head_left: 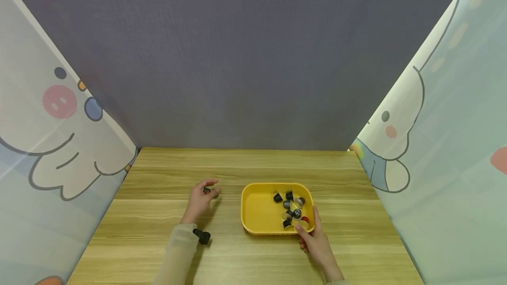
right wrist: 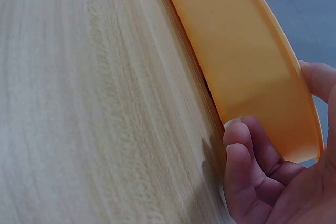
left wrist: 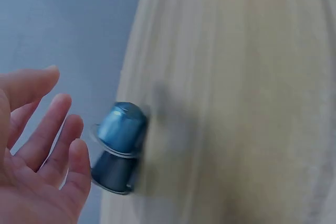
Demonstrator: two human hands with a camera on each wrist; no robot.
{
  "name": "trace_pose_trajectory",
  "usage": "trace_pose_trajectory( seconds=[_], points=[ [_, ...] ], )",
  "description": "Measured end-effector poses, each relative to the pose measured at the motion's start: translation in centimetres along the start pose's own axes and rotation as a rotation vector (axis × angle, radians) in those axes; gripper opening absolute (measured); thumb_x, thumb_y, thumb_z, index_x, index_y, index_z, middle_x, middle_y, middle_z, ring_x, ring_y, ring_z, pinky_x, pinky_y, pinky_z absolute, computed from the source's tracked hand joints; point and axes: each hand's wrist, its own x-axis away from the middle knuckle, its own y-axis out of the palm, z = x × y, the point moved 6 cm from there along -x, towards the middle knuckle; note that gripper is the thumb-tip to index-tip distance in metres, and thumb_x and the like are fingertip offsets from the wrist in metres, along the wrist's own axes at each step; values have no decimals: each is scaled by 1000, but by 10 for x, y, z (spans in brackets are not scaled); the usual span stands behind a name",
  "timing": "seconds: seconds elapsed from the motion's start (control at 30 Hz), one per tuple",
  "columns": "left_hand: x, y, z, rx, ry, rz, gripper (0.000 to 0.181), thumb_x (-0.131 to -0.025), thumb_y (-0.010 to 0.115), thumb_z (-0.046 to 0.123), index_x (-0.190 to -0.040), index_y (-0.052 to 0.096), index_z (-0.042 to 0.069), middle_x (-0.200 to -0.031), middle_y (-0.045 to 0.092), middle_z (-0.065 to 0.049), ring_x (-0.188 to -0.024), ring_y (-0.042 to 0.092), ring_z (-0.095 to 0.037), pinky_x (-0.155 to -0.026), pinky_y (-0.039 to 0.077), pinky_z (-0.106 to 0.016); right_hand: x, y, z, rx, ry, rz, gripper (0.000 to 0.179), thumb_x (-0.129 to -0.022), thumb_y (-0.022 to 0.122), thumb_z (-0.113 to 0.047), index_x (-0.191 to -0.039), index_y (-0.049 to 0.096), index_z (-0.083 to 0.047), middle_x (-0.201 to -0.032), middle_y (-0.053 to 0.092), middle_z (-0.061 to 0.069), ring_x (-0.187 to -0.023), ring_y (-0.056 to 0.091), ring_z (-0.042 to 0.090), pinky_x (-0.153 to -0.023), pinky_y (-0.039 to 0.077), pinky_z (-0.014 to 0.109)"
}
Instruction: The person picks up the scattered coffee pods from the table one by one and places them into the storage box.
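Observation:
My left hand [head_left: 200, 199] is over the table to the left of the yellow tray [head_left: 259, 210], its fingers loosely bent and spread. Beside its fingertips in the left wrist view are a blue coffee capsule [left wrist: 123, 127] and a darker coffee capsule [left wrist: 114, 172], close together; the hand [left wrist: 39, 166] has nothing between thumb and fingers there. My right hand [head_left: 317, 241] grips the tray at its front right corner, thumb at the rim and other fingers [right wrist: 239, 156] against the outer wall. Several coffee capsules [head_left: 287, 205], mostly dark, one with red [head_left: 305, 219], lie in the tray's right half.
The wooden table [head_left: 253, 258] carries the tray near its middle. A grey wall [head_left: 245, 65] rises behind the far edge, and printed cartoon curtains [head_left: 447, 179] hang at both sides. A black camera [head_left: 203, 235] sits on the left wrist.

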Motion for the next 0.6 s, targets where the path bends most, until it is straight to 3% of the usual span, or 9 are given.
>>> trace_pose_trajectory(
  seconds=[0.33, 0.6],
  points=[
    [-1, 5, -12, -79, 13, 3, 34, -86, 75, -3, -119, 68, 0, -116, 66, -18, -83, 58, -22, -69, 48, -26, 0, 1, 0, 10, 2, 5, 96, -97, 67, -35, -161, -4, -28, -67, 61, 11, -54, 57, 18, -48, 49, 28],
    [-2, 10, -12, -176, 41, -56, 33, -85, 75, -5, -116, 69, 1, -113, 67, -14, -88, 62, -23, -73, 52, -32, 0, 0, -1, 15, 0, 1, 96, -97, 66, -35, -161, -4, -28, -67, 60, 10, -55, 57, 18, -48, 49, 27]
  ],
)
